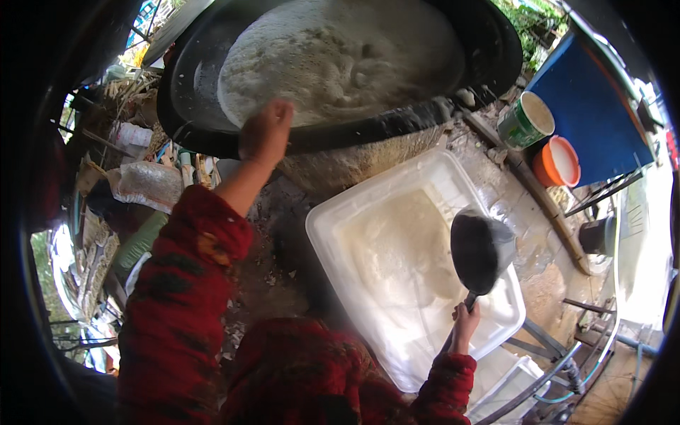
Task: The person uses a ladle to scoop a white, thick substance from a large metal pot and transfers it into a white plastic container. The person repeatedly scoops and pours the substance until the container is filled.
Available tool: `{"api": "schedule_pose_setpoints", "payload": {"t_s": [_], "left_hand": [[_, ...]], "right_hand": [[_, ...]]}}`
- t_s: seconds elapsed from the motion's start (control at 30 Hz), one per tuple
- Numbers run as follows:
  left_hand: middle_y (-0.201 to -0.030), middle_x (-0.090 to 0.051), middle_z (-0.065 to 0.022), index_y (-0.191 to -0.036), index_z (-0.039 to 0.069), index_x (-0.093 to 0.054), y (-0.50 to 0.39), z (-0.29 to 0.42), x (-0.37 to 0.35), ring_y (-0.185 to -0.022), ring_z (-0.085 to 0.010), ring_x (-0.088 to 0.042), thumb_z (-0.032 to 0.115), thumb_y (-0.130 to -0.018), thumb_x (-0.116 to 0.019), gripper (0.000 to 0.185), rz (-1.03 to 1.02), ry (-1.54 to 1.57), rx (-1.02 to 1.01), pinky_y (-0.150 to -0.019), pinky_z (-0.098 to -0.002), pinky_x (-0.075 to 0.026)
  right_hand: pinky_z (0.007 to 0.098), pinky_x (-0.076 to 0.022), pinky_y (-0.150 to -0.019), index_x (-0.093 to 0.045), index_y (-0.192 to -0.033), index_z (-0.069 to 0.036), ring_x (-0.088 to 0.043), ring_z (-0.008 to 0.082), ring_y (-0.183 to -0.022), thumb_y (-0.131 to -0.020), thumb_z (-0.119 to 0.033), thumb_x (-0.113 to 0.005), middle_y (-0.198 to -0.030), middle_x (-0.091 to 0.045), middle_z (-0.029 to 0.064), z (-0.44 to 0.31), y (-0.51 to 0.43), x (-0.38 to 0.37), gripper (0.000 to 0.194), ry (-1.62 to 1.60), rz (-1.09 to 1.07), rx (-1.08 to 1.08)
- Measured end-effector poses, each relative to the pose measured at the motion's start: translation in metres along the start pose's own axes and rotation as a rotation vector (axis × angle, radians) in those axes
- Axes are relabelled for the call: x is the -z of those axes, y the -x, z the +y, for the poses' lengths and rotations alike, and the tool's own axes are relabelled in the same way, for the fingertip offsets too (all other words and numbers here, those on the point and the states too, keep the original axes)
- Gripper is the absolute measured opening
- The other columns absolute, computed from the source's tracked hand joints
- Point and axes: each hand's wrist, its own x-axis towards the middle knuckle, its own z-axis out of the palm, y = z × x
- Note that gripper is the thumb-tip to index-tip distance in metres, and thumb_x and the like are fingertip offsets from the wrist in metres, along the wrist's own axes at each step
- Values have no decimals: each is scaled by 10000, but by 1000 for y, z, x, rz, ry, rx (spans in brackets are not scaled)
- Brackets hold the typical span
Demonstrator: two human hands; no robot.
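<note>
My right hand (466,322) grips the handle of a dark, deep-bowled ladle (476,255), whose bowl is over the right side of a white plastic tub (324,226). Cloudy, pale liquid lies in that tub. My left hand (271,127) is raised at the near left rim of a large black pan (212,139), its fingers curled; blur hides whether they hold anything. Whitish, frothy liquid (329,64) fills much of the pan, with swirls at its right.
A green bucket (512,125) and an orange bucket (543,162) stand at right, by a wooden pole (550,212) and a blue panel (589,111). Sacks (149,183) and scrap wood lie at left. Metal bars (542,382) and another pale container (504,382) are at lower right.
</note>
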Motion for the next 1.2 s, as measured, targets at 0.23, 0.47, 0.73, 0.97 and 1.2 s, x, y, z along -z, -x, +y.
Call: {"api": "schedule_pose_setpoints", "payload": {"t_s": [0.23, 0.47, 0.73, 0.97, 1.2], "left_hand": [[-871, -654, -155, -967, 46, -619, -16, -24, 3, -839, -295, -628, 384, -900, -474, 374, -21, 37, -105, -749, -337, -461], [-979, -647, -96, -1085, 10, -590, -15, -17, 14, -904, -152, -581, 461, -914, -423, 510, -77, 139, 27, -846, -293, -395], [-973, -651, -90, -1068, 21, -598, -11, -13, 18, -923, -146, -583, 431, -911, -433, 469, -45, 95, 33, -858, -284, -393], [-807, -677, -104, -938, -2, -637, -8, -16, 8, -784, -165, -624, 332, -872, -498, 367, 41, 185, -69, -769, -271, -440], [-836, -665, -112, -926, 79, -632, -1, -7, 1, -817, -262, -639, 386, -884, -469, 350, 79, 15, -20, -715, -349, -467]], "right_hand": [[455, -467, -718, -518, -1104, -54, -592, 379, -844, -807, -111, -564, -952, -606, 157, 213, -76, -21, 306, 826, 419, 152], [458, -473, -681, -549, -990, -8, -598, 364, -795, -837, -186, -565, -826, -602, 181, 339, -127, -43, 235, 793, 327, -156], [231, -346, -399, -457, -670, -139, -400, 75, -428, -843, -229, -560, -532, -433, -35, 360, -120, -60, 221, -432, -261, -820], [195, -336, -413, -413, -676, -158, -353, 32, -423, -872, -163, -517, -528, -372, -78, 292, -50, -76, 222, -935, -436, -904], [206, -317, -412, -417, -690, -134, -339, 44, -423, -857, -145, -513, -521, -352, -66, 145, 23, -31, 193, -651, -458, -642]]}}
